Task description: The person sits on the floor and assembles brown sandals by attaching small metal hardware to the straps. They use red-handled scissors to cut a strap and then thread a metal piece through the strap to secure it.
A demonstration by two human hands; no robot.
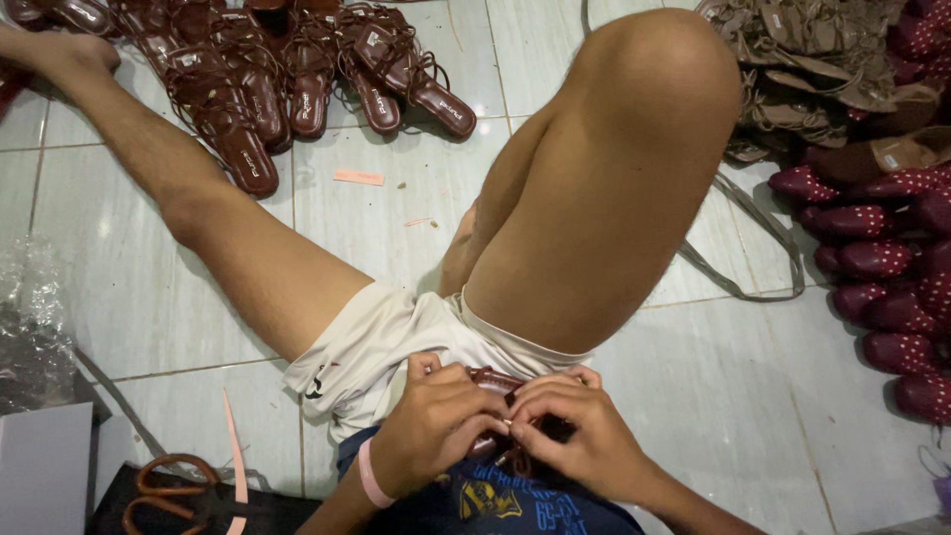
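**Both hands on a brown sandal, in the lap**

I see my left hand (431, 426) and right hand (575, 436) pinching a brown strappy sandal (492, 380) against my lap, fingers clenched on its straps. Matching sandals (297, 69) lie on the tiled floor (773, 396); scissors (163, 490) near left.

We see our left hand (436, 426) and right hand (575, 436) drawn together low in our lap, fingertips meeting in a pinch at the middle. Both wrists angle in from the lower edge of the view. Our right knee is raised and bent; our left leg stretches out across the floor.
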